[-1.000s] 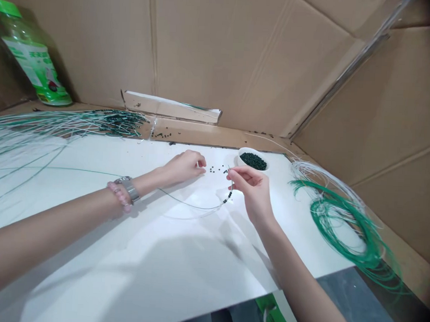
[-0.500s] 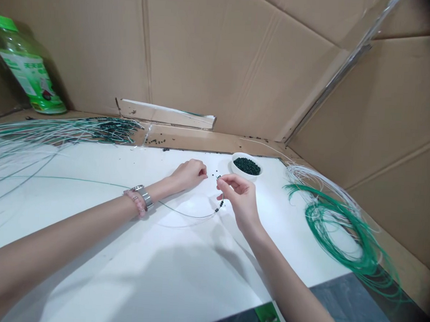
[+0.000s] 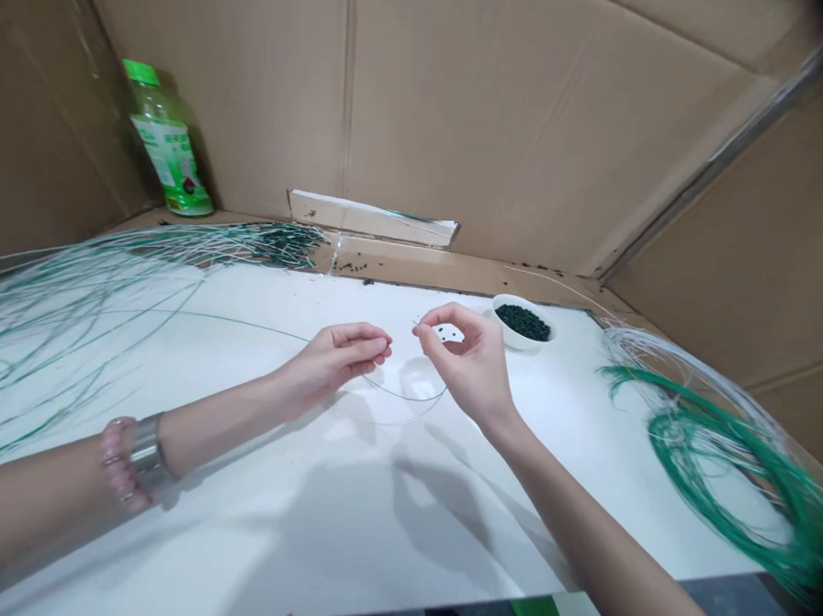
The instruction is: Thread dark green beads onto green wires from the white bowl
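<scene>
My right hand (image 3: 468, 357) pinches the tip of a thin green wire, left of a white bowl (image 3: 552, 336) filled with dark green beads (image 3: 523, 322). The wire (image 3: 407, 397) curves below both hands and runs off to the left behind my left wrist. My left hand (image 3: 350, 355) is raised just left of the right one, thumb and forefinger pressed together on a tiny dark bead (image 3: 387, 345). The two hands are apart. A few loose beads (image 3: 442, 335) lie on the white board (image 3: 235, 519), seen past my right fingers.
A bundle of beaded wires (image 3: 283, 244) spreads across the left side. Coiled green wire (image 3: 691, 497) and white wire (image 3: 719, 352) lie at the right. A green bottle (image 3: 175, 153) stands at the back left against cardboard walls (image 3: 450, 99).
The view has swung left, so the scene sits further right. My left hand has lifted off the board and turned, a bead now between its fingers. My right hand still holds the wire.
</scene>
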A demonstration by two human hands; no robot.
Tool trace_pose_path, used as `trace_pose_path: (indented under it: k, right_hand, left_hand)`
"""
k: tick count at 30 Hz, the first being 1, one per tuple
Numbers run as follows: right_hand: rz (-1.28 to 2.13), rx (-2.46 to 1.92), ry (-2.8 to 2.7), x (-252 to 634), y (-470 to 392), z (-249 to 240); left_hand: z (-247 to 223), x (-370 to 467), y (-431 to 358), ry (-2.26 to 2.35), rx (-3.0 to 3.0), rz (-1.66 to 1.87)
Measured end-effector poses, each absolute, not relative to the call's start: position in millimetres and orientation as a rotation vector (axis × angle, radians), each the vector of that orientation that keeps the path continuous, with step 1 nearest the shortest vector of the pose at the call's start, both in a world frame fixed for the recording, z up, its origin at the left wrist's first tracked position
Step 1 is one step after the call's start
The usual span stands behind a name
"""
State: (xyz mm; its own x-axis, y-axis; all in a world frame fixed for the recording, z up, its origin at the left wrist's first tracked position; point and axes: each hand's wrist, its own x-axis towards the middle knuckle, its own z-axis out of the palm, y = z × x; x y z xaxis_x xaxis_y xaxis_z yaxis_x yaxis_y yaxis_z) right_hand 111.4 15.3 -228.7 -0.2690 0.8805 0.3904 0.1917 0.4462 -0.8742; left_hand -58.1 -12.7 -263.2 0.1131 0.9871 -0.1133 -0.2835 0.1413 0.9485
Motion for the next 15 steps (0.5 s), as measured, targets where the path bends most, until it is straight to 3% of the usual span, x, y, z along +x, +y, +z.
trace_pose_path:
  k: [15]
  right_hand:
    - [1.072,-0.875,-1.735,92.5,-11.9,-261.1]
  left_hand:
    - [-284.7,-63.3,-31.7,0.808,0.710,1.178]
